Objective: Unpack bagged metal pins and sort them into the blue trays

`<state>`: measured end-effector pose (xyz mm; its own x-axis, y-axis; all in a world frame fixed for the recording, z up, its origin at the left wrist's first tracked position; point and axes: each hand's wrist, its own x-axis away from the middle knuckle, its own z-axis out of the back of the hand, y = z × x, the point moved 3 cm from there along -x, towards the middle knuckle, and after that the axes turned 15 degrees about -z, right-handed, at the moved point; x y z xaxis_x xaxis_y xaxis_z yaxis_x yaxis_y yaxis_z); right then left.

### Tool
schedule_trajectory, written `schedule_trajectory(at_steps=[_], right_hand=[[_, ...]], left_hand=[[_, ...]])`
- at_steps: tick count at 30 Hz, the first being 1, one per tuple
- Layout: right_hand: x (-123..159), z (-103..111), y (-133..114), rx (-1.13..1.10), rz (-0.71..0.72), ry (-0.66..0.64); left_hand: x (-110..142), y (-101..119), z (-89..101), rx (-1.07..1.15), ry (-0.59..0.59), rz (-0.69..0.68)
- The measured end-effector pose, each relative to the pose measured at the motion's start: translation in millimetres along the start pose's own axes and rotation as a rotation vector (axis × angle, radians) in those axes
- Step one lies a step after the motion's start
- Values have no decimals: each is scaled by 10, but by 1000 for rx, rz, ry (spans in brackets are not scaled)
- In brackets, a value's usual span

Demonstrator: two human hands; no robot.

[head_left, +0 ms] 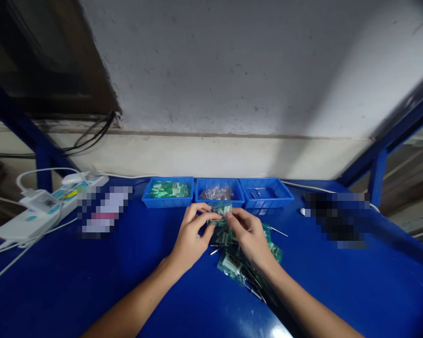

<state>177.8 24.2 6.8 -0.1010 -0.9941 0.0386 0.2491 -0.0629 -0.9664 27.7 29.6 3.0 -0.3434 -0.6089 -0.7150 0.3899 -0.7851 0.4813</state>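
Observation:
My left hand [193,234] and my right hand [249,234] meet over the blue table. Between their fingertips is a small clear packet [223,209] with green on it and pale contents that I cannot make out. Both hands have their fingers closed on its edges. Below and beside my right hand lies a pile of similar green-tinted packets [230,264], partly hidden by that hand and forearm. Thin metal rods with bright tips stick out of the pile, one metal rod [278,231] pointing to the right.
Along the wall stand a blue bin of green packets [167,202], a blue bin of small clear pieces [218,203] and a blue bin with a few metal rods [266,203]. A white power strip [17,225] with cables lies left. Blurred-out items lie on both sides.

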Motion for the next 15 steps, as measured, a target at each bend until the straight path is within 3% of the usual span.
schedule_trajectory(at_steps=[3,9,13,15], right_hand=[[-28,14,23,-2,24,16],[50,-28,9,222,371,46],[70,-30,-25,348,524,-10],[-7,163,-100,441,608,64]], left_hand=[[2,-36,-21,23,-30,81],[19,-205,-39,491,30,540],[4,-205,-30,585,33,587],[-6,-207,-14,556,52,560]])
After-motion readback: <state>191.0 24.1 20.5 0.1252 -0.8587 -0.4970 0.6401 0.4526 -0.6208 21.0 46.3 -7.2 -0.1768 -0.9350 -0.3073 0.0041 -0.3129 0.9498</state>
